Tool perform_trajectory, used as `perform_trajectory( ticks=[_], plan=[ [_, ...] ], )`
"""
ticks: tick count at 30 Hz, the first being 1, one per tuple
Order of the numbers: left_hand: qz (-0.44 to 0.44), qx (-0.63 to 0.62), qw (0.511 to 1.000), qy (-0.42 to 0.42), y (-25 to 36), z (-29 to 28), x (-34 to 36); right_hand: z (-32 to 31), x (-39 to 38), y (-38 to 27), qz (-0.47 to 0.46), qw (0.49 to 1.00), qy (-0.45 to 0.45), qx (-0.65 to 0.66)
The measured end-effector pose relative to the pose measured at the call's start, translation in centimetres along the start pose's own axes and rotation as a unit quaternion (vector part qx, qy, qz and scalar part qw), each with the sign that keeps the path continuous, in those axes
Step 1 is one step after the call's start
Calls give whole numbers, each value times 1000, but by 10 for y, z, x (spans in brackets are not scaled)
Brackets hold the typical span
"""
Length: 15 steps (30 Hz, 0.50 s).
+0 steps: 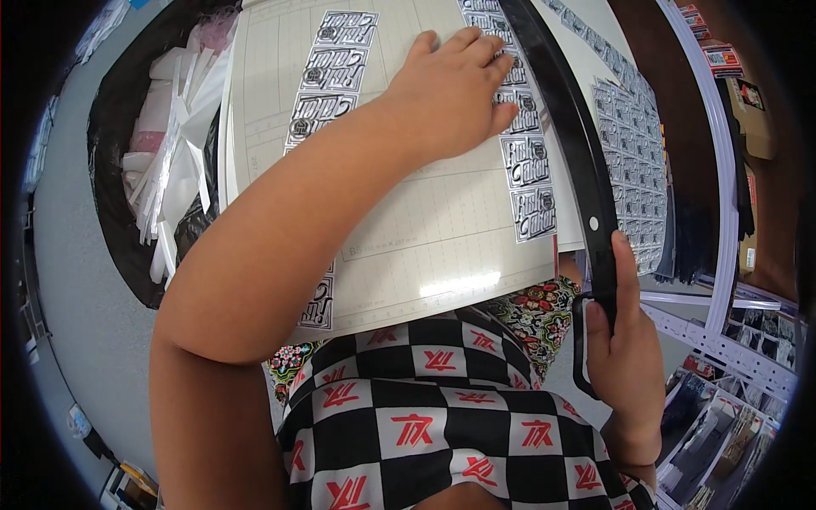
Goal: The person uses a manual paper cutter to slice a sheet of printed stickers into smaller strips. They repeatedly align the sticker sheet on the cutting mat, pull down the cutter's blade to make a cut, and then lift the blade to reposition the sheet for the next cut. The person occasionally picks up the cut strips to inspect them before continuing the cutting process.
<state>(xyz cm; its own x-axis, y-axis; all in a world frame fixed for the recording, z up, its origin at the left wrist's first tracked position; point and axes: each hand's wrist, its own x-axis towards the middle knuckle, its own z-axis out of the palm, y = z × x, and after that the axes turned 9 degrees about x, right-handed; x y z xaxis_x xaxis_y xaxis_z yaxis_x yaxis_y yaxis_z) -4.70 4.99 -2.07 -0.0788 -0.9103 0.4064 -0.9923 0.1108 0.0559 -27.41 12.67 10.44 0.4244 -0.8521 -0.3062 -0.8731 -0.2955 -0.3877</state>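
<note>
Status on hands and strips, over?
Left hand flat on right-side sticker strip. Right hand gripping black cutter arm. Left forearm partly covers left-side strip.

Grey floor (127,357) spreads along the left beneath a gaping black bin bag (106,170) stuffed with white paper strips (174,144). On the right stands a pale metal rack (728,212) with a perforated rail (714,346), near divided storage bins (746,406); a brown cardboard box (758,136) sits farther off.

Bright indoor light; a white streak of glare sits near the lower edge of the board (425,204), the left arm (280,221) is darker below the elbow, and fisheye distortion bows the white post (728,187) near black corners
</note>
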Motion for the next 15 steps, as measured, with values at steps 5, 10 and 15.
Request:
perform_trajectory(
  ticks=[5,10,15],
  plan=[
    [-4,0,1000,0,0,1,1,-4,0,2,-37,999,16,10],
    [-3,-6,1000,15,-1,2,0,-16,-2,-13,55,998,-22,31],
    [-3,-10,1000,12,0,2,1,-22,1,-19,119,989,-48,73]
  ],
)
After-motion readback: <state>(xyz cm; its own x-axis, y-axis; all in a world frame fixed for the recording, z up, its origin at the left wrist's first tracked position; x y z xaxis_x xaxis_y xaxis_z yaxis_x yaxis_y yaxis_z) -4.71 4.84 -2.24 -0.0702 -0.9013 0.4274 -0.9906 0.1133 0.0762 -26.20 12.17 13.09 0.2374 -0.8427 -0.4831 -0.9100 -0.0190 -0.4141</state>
